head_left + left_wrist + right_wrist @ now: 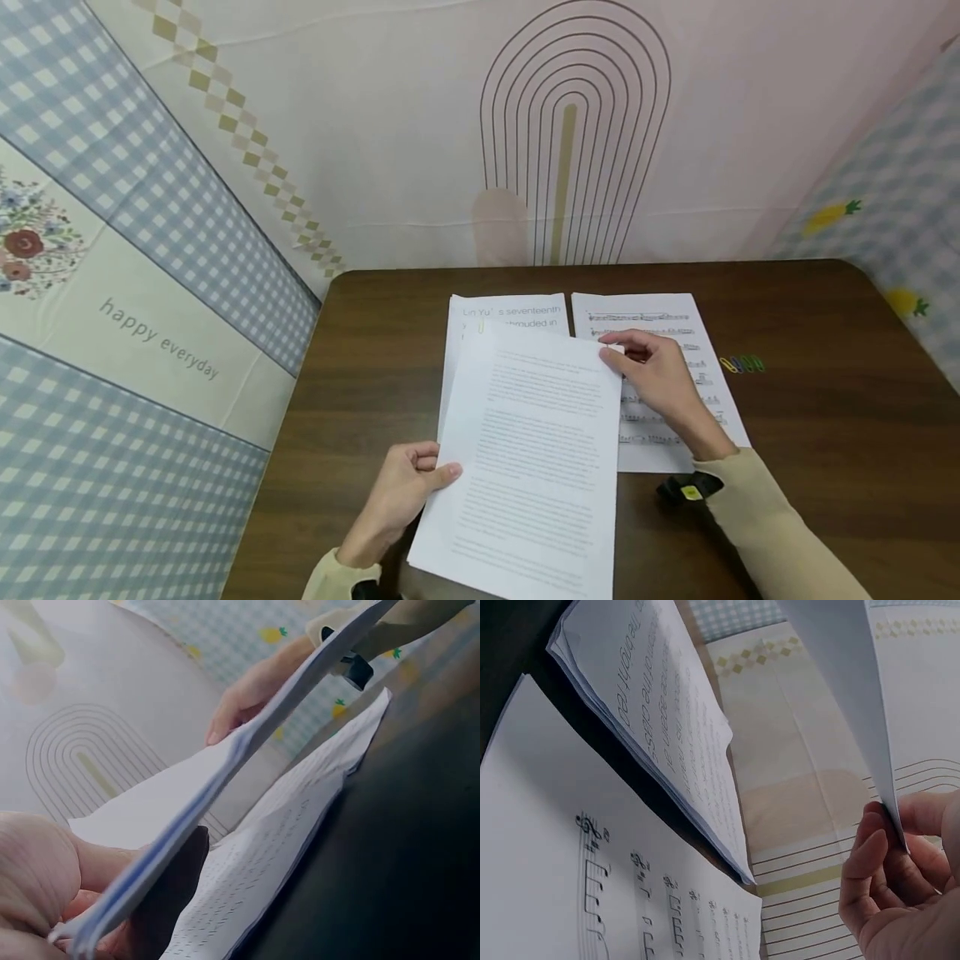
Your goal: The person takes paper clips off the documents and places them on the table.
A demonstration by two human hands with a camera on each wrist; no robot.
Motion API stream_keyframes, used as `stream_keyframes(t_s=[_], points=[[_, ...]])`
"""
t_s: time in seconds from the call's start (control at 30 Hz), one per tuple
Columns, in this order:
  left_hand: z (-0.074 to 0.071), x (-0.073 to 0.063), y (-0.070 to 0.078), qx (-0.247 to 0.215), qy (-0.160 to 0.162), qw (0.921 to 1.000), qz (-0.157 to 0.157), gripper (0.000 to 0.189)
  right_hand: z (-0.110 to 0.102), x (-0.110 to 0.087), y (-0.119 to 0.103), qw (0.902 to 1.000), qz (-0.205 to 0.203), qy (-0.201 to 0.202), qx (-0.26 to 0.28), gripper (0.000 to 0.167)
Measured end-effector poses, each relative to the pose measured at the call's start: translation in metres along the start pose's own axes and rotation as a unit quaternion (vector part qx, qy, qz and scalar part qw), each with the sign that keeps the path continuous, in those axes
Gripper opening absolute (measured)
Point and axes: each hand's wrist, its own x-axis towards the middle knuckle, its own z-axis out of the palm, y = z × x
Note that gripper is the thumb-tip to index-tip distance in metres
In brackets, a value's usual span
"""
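Both hands hold a stack of printed paper (536, 467) raised off the table and tilted. My left hand (401, 492) grips its left edge, thumb on the front; in the left wrist view, the left hand's fingers (82, 904) are partly behind the sheets. At the top right corner my right hand (660, 375) pinches the stack between thumb and fingers, as the right wrist view shows with the paper's edge (889, 772). A yellowish paper clip (481, 327) shows at the held stack's top left; whether it grips those sheets I cannot tell.
Behind the held stack lies a large-print text stack (457, 333), partly covered. Sheet music (675, 400) lies to its right, under my right hand. Several coloured paper clips (742, 364) sit in a row farther right on the brown table (840, 467). A patterned cloth (405, 125) hangs behind.
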Motion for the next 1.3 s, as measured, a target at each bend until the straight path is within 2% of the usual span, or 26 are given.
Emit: stream_keyframes(t_s=[0.23,0.77,1.03,1.3], points=[[0.006,0.001,-0.002,0.011,0.016,0.9998,0.005,0.030,0.004,-0.001,0.003,0.9994,0.006,0.032,0.014,0.026],[0.013,0.004,-0.005,0.016,0.010,0.9998,0.006,0.029,0.000,0.000,0.008,0.9939,0.048,0.088,0.045,0.031],[0.013,0.003,-0.004,0.016,0.013,0.9998,-0.002,0.028,-0.017,-0.002,0.018,0.9923,0.042,0.111,0.035,0.033],[0.012,0.003,-0.004,0.021,0.023,0.9995,-0.004,0.029,-0.047,-0.010,0.036,0.9887,0.071,0.131,0.020,0.034]])
